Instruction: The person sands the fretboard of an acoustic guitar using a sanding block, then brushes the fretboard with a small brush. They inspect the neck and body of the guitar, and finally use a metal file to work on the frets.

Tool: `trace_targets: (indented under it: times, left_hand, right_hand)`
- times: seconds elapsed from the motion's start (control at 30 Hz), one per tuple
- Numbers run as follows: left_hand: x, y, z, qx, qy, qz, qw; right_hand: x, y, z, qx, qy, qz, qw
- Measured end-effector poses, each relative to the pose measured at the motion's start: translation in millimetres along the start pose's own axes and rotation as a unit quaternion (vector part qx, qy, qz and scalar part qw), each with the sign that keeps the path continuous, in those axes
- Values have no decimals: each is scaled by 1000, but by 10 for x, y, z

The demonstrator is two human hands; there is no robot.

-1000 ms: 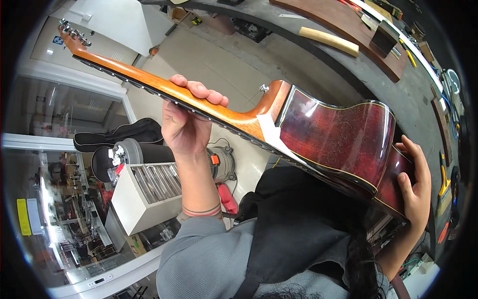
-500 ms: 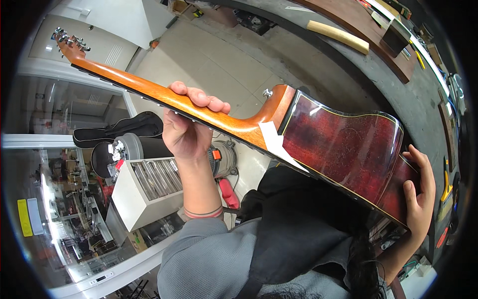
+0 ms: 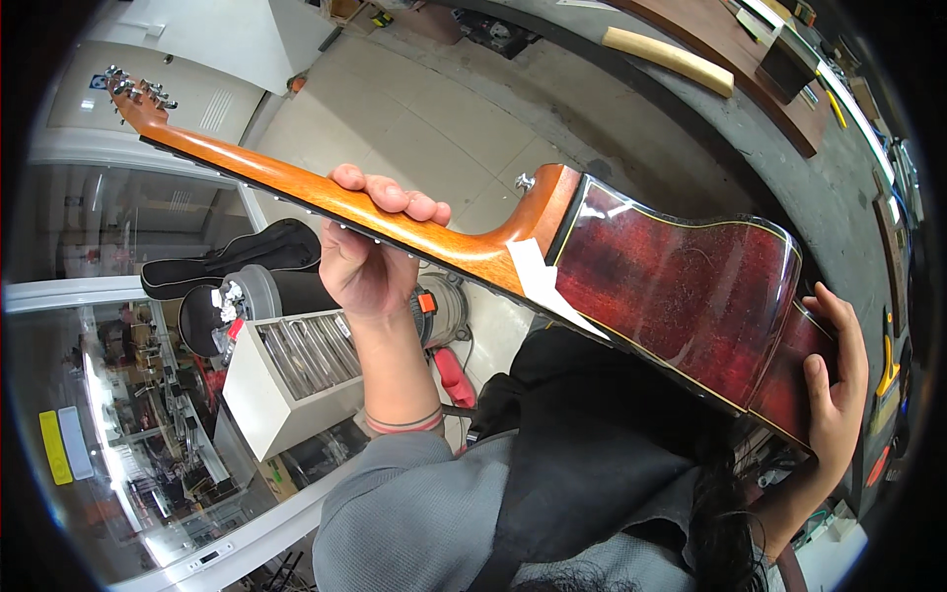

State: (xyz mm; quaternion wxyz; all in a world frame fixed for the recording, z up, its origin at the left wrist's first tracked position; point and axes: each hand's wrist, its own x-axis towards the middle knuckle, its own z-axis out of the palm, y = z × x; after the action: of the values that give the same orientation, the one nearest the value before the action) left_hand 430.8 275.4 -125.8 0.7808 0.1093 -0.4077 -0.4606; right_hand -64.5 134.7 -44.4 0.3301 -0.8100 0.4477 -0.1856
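An acoustic guitar (image 3: 681,296) fills the middle of the view, held across the person's chest with its back facing up. Its body is glossy dark red wood with a pale binding line along the edge, and it lies to the right; the orange-brown neck (image 3: 296,192) runs up and left to the headstock (image 3: 133,94) with its metal tuners near the upper left rim. A strip of white tape (image 3: 538,281) crosses the heel where neck meets body, and a small metal strap button (image 3: 524,182) stands on the heel.

Below the guitar is the person's dark apron over a grey sleeve. On the floor to the left sit a white slatted box (image 3: 296,370), a black guitar case (image 3: 232,259) and a grey canister machine (image 3: 439,311). A dark workbench (image 3: 809,187) curves along the right, with a pale wooden block (image 3: 669,59) on it.

The left hand (image 3: 367,252) wraps around the neck from beneath, closed firmly on it, with the fingertips (image 3: 395,194) curling over the upper edge. The right hand (image 3: 837,385) cups the lower end of the guitar body, fingers spread and pressed flat against the rim, thumb along the edge; it is a loose, half-open hold rather than a clenched one.
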Motion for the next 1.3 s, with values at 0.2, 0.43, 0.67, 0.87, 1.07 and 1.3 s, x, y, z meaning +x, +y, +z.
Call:
trace_targets:
  times: [0.2, 0.43, 0.67, 0.87, 1.07, 1.3]
  left_hand:
    - [9, -39, -66, -6, 3, -10, 1000]
    - [18, -90, -176, -5, 11, -22, 1000]
    - [-13, -175, -377, -5, 37, -50, 998]
    - [-58, -286, -533, -16, 57, -68, 996]
    - [-110, -364, -649, -24, 91, -69, 993]
    - [-133, -414, -736, -16, 74, -80, 994]
  right_hand:
    - [41, -17, 7, -11, -4, 2, 1000]
    - [102, -17, -6, -31, -19, 5, 999]
    - [200, -59, 86, -32, 0, 3, 999]
    - [264, -77, 111, -46, -5, 10, 999]
    - [309, -58, 152, -66, -10, 16, 998]
    - [377, 12, 163, -87, -15, 13, 996]
